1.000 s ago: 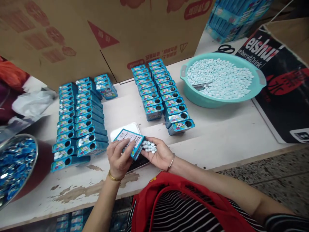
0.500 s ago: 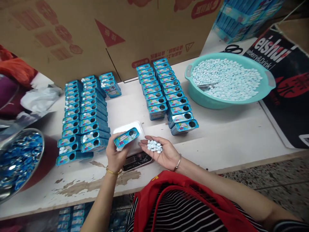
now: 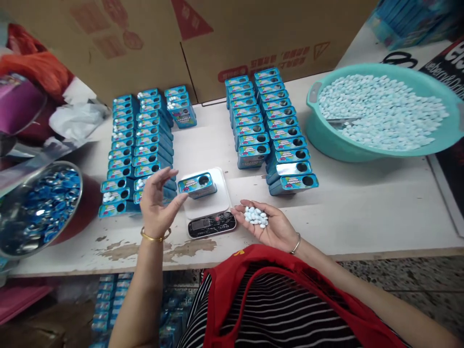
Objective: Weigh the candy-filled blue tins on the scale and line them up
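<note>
A blue candy tin (image 3: 196, 185) with a round hole in its top stands on the white plate of a digital scale (image 3: 211, 224). Just left of that tin, my left hand (image 3: 156, 208) is open and holds nothing, thumb and fingers apart. To the right of the scale my right hand (image 3: 278, 229) is cupped palm up, holding a small heap of pale blue candies (image 3: 255, 217). A pale candy or two shows in the tin's hole. The digits on the scale's display are too small to read surely.
Rows of tins (image 3: 250, 128) stand right of the scale; other rows (image 3: 147, 133), some with candies on top, stand left. A turquoise basin (image 3: 337, 145) of candies holds a metal scoop (image 3: 340, 122). A metal bowl (image 3: 81, 193) contains blue caps. A carton (image 3: 152, 53) blocks the back.
My left hand has let go of the tin, which now rests on the scale, and has drawn away to the left. My right hand still cups the candies. The view has shifted.
</note>
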### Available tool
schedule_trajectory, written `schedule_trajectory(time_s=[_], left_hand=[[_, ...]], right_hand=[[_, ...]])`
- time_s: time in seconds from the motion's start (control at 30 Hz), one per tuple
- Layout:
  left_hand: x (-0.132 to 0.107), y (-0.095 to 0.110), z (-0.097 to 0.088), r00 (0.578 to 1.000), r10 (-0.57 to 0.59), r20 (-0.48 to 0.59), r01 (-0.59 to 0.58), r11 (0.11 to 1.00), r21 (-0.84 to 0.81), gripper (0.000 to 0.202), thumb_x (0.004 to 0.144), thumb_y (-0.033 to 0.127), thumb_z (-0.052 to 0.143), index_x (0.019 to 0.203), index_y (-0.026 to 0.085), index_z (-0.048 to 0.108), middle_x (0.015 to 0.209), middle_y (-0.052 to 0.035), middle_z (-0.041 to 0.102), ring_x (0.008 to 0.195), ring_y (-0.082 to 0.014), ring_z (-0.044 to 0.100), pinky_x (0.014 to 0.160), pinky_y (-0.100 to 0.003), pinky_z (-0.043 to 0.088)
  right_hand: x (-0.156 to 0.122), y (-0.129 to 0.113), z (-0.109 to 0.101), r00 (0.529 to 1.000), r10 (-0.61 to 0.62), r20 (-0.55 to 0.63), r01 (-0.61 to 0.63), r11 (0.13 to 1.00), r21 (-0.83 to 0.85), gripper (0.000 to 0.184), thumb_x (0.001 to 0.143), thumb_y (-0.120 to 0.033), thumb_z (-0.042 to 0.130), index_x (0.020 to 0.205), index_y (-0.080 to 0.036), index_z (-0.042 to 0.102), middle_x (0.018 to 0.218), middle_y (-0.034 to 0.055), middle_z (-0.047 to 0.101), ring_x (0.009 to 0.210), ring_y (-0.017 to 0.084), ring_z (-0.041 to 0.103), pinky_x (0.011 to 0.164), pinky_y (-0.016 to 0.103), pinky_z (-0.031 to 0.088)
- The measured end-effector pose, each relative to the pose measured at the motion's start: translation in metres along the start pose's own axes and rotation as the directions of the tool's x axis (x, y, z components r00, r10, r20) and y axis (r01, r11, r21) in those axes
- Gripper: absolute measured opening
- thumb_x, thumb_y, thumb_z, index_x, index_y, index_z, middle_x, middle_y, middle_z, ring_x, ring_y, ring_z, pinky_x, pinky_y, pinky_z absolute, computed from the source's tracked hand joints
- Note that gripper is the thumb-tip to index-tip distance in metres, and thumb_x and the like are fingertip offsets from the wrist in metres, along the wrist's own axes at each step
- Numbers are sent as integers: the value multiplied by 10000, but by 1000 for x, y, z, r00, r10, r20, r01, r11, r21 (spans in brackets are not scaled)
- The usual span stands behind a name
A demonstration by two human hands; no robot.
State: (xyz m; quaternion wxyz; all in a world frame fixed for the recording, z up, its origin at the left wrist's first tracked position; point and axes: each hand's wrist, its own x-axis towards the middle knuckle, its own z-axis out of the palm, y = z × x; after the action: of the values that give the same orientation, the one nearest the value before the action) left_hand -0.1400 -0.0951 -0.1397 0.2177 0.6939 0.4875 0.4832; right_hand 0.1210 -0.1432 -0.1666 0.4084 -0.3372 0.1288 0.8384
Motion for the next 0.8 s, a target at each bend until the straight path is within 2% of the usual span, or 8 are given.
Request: schedule_trajectory(time_s=[0.13, 0.27, 0.67, 0.8], left_hand=[[5, 11, -16, 997, 39, -67, -31, 992, 123, 409, 772, 301, 691, 1152, 242, 552, 1078, -45, 607, 1035, -198, 591, 960, -414, 476], [6, 8, -22, 998, 17, -66, -4, 980, 197, 303, 791, 312, 668, 1071, 226, 592, 1024, -33, 620, 974, -181, 591, 900, -385, 498], [10, -1, -23, 998, 5, 56, -19, 965, 260, 268, 803, 328, 653, 1038, 206, 612, 1002, -39, 623, 905, -161, 581, 805, -329, 513], [11, 14, -18, 996, 76, 53, -91, 919, 383, 322, 780, 338, 676, 1066, 209, 604, 1037, -53, 618, 934, -184, 577, 797, -344, 510]], right_hand=[[-5, -1, -6, 999, -9, -40, 9, 1000, -18, 213, 845, -118, 494, 1005, -48, 617, 945, 176, 717, 1018, 262, 668, 859, 338, 572], [-6, -2, -8, 999, -23, -41, 22, 1000, -22, 211, 851, -124, 489, 1007, -58, 615, 972, 181, 713, 1035, 253, 661, 866, 341, 568], [-5, -1, -8, 999, -24, -35, 23, 999, -38, 224, 849, -116, 489, 1024, -51, 612, 959, 182, 714, 1005, 254, 674, 857, 344, 573], [-2, 0, -7, 1000, -16, -18, 15, 999, -36, 224, 857, -124, 486, 1037, -58, 603, 979, 176, 713, 1006, 241, 674, 862, 336, 569]])
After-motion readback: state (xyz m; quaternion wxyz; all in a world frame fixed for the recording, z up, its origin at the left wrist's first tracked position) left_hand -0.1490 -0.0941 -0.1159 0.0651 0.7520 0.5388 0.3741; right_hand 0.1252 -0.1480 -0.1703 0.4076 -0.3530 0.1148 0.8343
